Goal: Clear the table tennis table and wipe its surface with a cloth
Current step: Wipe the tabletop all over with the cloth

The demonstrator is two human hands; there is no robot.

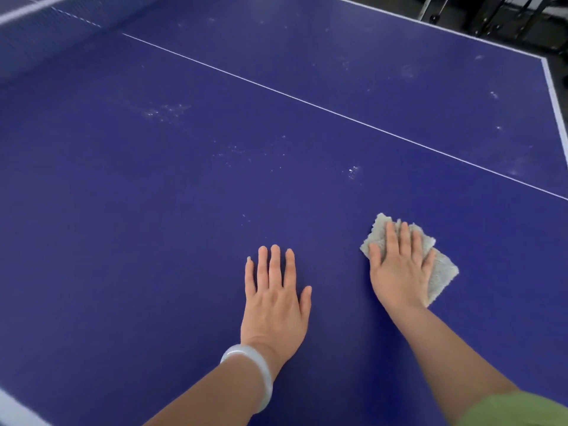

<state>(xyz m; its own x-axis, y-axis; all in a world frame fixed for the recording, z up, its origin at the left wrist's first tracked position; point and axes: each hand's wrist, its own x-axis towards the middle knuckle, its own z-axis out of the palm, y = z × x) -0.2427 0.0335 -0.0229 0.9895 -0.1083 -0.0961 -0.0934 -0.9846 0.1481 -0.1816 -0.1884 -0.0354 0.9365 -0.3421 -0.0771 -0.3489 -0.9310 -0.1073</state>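
We are risking missed patches: the pale specks (166, 110) toward eleven and twelve o'clock could be going unwiped if strokes are running short, and the grey cloth (442, 272) could be bunching under uneven pressure. We are pressing it onto the blue table tennis table (123, 241) beneath our right hand (399, 272), fingers straight; it is showing at twelve and three o'clock of the palm. Our left hand (273, 296) is lying flat, holding nothing.

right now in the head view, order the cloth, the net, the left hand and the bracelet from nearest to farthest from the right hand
1. cloth, pressed directly under the right hand.
2. left hand, resting flat to its left.
3. bracelet, on the left wrist, nearer the camera.
4. net, far off at top left.
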